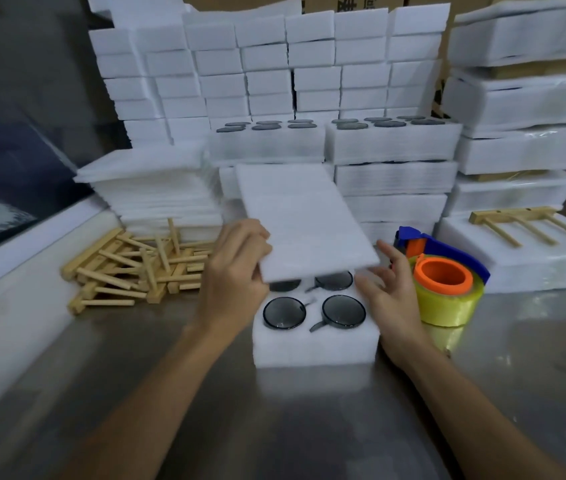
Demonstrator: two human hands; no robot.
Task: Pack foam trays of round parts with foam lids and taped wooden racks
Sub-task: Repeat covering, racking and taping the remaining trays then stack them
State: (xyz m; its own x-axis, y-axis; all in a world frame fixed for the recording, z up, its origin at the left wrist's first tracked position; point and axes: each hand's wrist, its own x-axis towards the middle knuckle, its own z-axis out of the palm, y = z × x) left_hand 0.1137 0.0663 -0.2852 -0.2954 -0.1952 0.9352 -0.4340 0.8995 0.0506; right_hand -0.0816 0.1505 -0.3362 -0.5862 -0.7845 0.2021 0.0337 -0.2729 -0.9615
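The foam lid hangs tilted above the foam tray, its long axis running away from the person like the tray's, near edge low, far edge raised. The left hand pinches the lid's near-left corner. The right hand is open, just beside its near-right corner. The tray sits mid-table near the front edge, two round parts uncovered.

Foam tray sits mid-table, wooden racks left, tape dispenser right, foam stacks behind.
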